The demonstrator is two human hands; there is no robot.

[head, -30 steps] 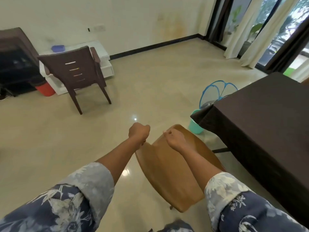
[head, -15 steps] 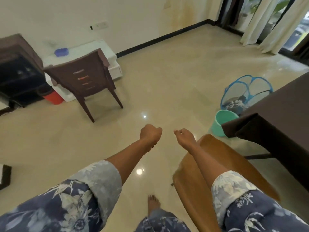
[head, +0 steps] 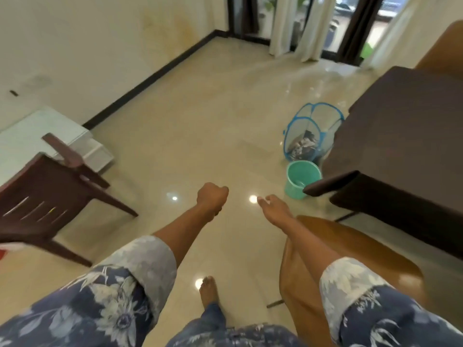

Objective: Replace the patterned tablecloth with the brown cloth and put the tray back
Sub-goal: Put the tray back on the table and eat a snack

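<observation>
Beside the laid dark brown cloth [head: 406, 126], the left hand [head: 212, 197] is an empty fist, the right hand [head: 275, 208] slack; fetching the unseen tray seems next.

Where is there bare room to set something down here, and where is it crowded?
The brown cloth shows a bare top. Open floor lies between dark chair and teal bucket. Crowded: bucket and mesh hamper beside the cloth's near corner.

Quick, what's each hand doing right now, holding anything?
Left hand: closed in a fist, nothing visible in it.
Right hand: open, fingers extended, holding nothing.
</observation>
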